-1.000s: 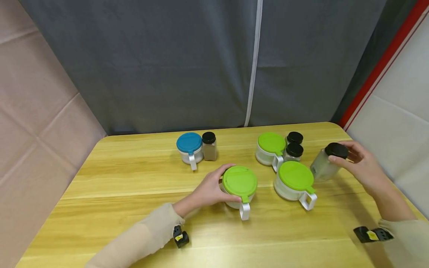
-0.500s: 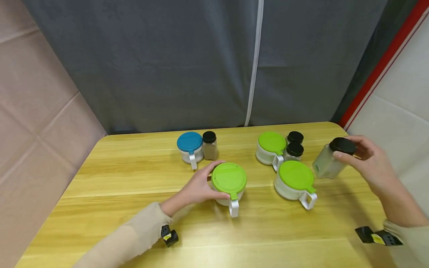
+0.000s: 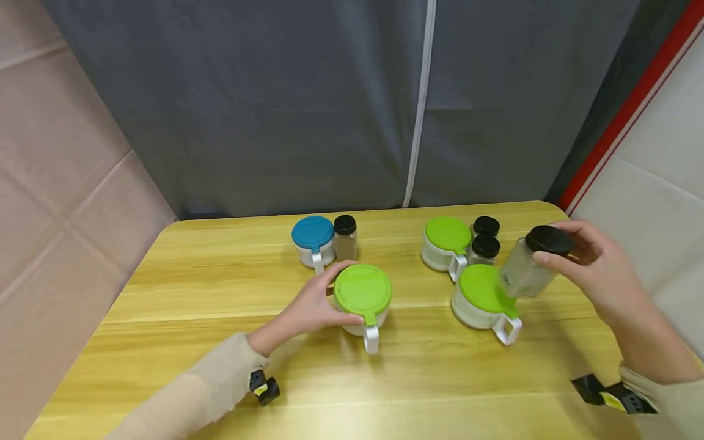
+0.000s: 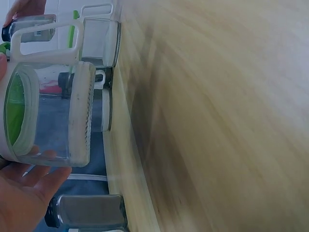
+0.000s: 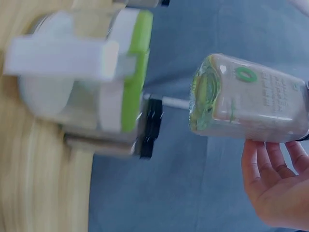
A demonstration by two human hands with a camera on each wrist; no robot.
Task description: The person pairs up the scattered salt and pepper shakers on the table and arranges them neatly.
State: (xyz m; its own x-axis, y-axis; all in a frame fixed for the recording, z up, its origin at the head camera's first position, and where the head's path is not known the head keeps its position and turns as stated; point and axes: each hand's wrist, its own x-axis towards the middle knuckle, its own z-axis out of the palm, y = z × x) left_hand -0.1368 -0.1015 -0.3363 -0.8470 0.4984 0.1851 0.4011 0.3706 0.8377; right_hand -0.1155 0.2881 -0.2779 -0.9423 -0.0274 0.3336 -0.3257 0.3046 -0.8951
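Observation:
My left hand grips a clear jar with a green lid and white handle by its lid end. In the left wrist view its base hangs a little off the table. My right hand holds a square clear bottle by its black cap. That bottle is raised and tilted, and green print shows on its side in the right wrist view. From the head view it overlaps the edge of a standing green-lidded jar; whether they touch I cannot tell.
Another green-lidded jar stands behind, beside two black-capped bottles. Further left are a blue-lidded jar and a black-capped bottle. A grey curtain hangs behind the wooden table.
My left hand has carried its green-lidded jar to the left. My right hand has lifted its bottle, first slightly right, then back left toward the standing green-lidded jar.

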